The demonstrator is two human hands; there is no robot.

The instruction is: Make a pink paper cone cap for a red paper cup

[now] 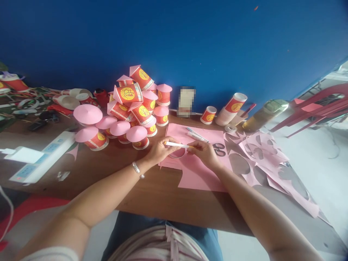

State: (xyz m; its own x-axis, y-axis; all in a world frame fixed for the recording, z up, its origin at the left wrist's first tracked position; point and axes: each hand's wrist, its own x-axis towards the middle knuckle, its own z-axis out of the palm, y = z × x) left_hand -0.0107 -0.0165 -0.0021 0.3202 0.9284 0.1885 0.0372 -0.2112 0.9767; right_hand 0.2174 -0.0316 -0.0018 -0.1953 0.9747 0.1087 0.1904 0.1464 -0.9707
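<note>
A white pen with yellow-orange ends [174, 144] is held level above the pink paper, between my two hands. My left hand [162, 149] pinches its left part, and my right hand [203, 152] grips the yellow-orange part at its right. Under the hands lie pink paper sheets [201, 179]. A thin round rim [178, 156] shows on the paper, partly hidden by my left hand. Just right of my right hand are the dark handles of scissors [219, 149]; their blades are hidden. Two more pens [196, 136] lie on the paper behind my hands.
Red paper cups with pink cone tops [127, 94] are heaped at the left back. A power strip [46, 156] lies at left. Pink offcuts [261, 152], a tape roll [230, 128], stacked cups [231, 108] and a bottle [265, 114] are at right. A blue wall [174, 36] stands behind.
</note>
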